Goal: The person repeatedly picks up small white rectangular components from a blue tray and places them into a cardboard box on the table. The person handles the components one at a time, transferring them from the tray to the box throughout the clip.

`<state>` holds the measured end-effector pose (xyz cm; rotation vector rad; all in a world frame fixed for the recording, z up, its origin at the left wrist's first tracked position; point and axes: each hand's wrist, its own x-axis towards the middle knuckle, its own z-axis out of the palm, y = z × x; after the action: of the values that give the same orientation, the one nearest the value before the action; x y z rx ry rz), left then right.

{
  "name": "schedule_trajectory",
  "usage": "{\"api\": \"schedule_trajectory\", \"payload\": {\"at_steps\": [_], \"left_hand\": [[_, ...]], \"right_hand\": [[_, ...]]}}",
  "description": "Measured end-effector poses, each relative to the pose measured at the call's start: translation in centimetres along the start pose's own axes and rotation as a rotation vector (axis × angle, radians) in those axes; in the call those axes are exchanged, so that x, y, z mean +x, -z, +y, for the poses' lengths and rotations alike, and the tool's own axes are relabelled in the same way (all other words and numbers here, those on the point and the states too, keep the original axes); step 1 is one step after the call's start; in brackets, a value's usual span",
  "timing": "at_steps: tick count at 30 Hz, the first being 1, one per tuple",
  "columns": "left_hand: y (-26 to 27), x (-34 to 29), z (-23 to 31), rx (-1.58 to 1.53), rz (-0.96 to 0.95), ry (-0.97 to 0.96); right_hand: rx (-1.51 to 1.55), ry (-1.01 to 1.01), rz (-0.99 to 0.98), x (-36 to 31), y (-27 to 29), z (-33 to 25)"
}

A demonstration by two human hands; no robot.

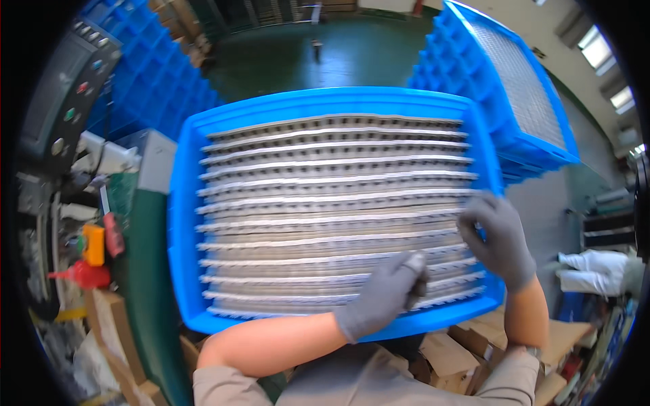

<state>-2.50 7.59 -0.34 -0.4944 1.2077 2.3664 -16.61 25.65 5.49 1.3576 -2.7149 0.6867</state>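
A blue plastic crate (177,223) stands before me, filled with stacked rows of thin, silvery-grey parts (325,203) whose long edges run from left to right. My left hand (387,296), in a grey glove, is over the front rows right of the middle. Its fingers are curled in, and whatever they may hold is hidden. My right hand (500,240), gloved in grey as well, is at the crate's right wall beside the row ends. Thumb and fingertips curl together into a ring; anything between them is too blurred to make out.
Stacked blue crates (152,74) rise at the far left, and another filled stack (467,68) stands far right. A control panel (68,95) with buttons is on the left, above a red bottle (88,274). Cardboard boxes (447,358) lie near my body.
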Motion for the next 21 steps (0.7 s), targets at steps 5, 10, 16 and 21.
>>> {"api": "schedule_trajectory", "payload": {"at_steps": [5,10,16,21], "left_hand": [[-0.5,-0.3,0.7,0.057,-0.008,0.025],[-0.6,-0.4,1.1,0.052,-0.013,0.042],[-0.2,-0.5,0.7,0.022,0.005,0.064],[-0.2,-0.6,0.8,0.043,-0.016,0.054]], "right_hand": [[-0.286,-0.029,0.154,3.6,0.5,9.7],[-0.465,-0.060,0.030,4.7,-0.5,11.7],[-0.531,-0.103,-0.013,5.2,-1.2,11.0],[-0.548,-0.122,-0.041,5.2,-1.4,10.8]]}}
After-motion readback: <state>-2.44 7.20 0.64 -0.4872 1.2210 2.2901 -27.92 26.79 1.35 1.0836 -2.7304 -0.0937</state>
